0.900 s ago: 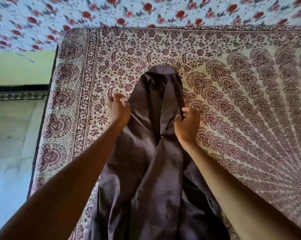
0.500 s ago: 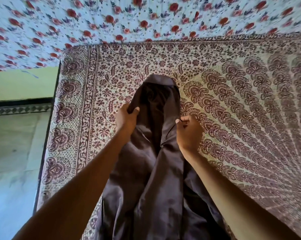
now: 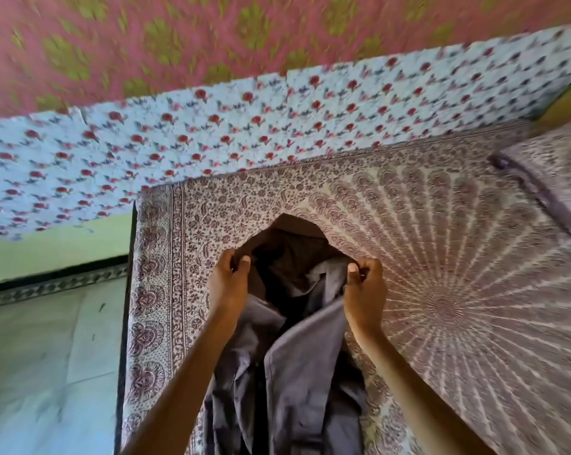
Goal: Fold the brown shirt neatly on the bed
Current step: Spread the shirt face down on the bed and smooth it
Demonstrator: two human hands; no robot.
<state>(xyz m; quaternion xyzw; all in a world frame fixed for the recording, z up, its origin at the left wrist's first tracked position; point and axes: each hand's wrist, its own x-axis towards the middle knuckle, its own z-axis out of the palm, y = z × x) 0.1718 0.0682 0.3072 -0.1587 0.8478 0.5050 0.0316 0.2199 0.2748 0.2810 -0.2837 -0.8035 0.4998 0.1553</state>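
Head view. The brown shirt (image 3: 287, 372) lies bunched lengthwise on the bed (image 3: 153, 290), close to its left edge. It runs from the near edge toward the far left corner, and its upper part gapes open between the hands.

Left hand (image 3: 228, 287): fingers curled, thumb and fingers pinching the shirt's left side. Right hand (image 3: 364, 290): likewise curled, pinching the shirt's right side, about level with the left hand.

The bed carries a maroon-and-cream printed sheet (image 3: 458, 323). A pillow (image 3: 556, 165) in matching print sits at the far right corner. A blue floral cloth (image 3: 212, 133) runs along the far edge. The floor (image 3: 41, 356) lies left of the bed. The upper frame is blurred.
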